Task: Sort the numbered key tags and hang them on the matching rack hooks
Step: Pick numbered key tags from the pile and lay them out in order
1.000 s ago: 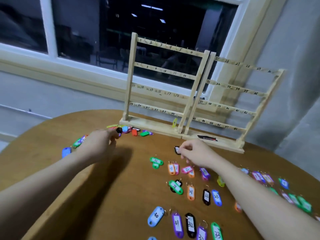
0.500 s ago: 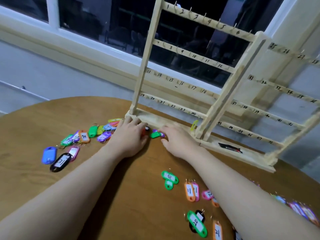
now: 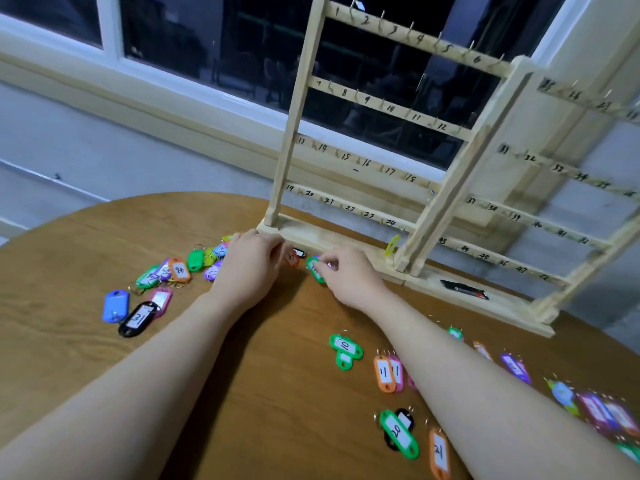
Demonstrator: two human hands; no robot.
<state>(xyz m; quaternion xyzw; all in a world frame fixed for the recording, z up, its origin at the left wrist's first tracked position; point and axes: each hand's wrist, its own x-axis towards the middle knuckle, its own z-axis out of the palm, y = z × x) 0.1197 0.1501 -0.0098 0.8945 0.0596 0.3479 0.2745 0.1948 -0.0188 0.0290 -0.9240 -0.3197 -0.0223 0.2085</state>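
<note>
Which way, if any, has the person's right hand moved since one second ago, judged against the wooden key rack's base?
Yes. The right hand moved leftward along the wooden rack's base, and now pinches a green key tag.

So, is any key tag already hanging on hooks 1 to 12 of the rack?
No, the hooks on the two top rails of the rack are bare; the only hanging tag is the yellow tag lower down.

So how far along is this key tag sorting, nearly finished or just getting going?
Just getting going. Only one yellow tag hangs on the wooden rack; its other visible hooks are bare. The right hand pinches a green tag, and the left hand touches an orange tag. Dozens more, like the green 20 tag, still lie on the table.
</note>
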